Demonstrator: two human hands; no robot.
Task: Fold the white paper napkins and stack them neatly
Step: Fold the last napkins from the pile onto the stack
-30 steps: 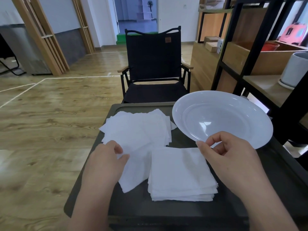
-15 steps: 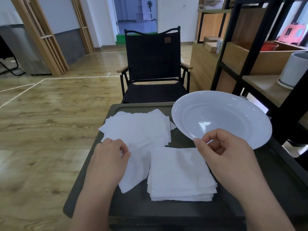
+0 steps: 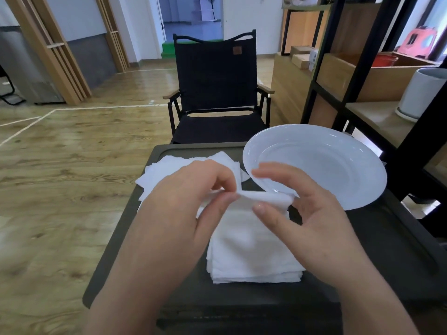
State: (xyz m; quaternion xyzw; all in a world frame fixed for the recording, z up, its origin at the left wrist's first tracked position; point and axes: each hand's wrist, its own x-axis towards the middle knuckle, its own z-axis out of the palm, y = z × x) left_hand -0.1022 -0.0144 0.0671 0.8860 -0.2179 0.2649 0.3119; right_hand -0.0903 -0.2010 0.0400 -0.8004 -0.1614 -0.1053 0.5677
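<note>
A single white napkin [image 3: 262, 197] hangs in the air above the dark table [image 3: 377, 240]. My left hand [image 3: 186, 209] pinches its left end and my right hand [image 3: 302, 213] pinches its right end between thumb and fingers. Below the hands lies a neat stack of folded napkins [image 3: 251, 257] near the table's front. A loose pile of unfolded napkins [image 3: 169, 168] lies at the back left, partly hidden behind my left hand.
A large white plate [image 3: 321, 163] stands at the table's back right, close to my right hand. A black folding chair [image 3: 215, 93] stands behind the table. Dark shelving [image 3: 362, 68] with a white pot [image 3: 423, 93] rises on the right. Wooden floor lies to the left.
My left hand lifted a napkin off the loose pile and carried it to the middle. My right hand moved up and took its other end. Both hands are now higher.
</note>
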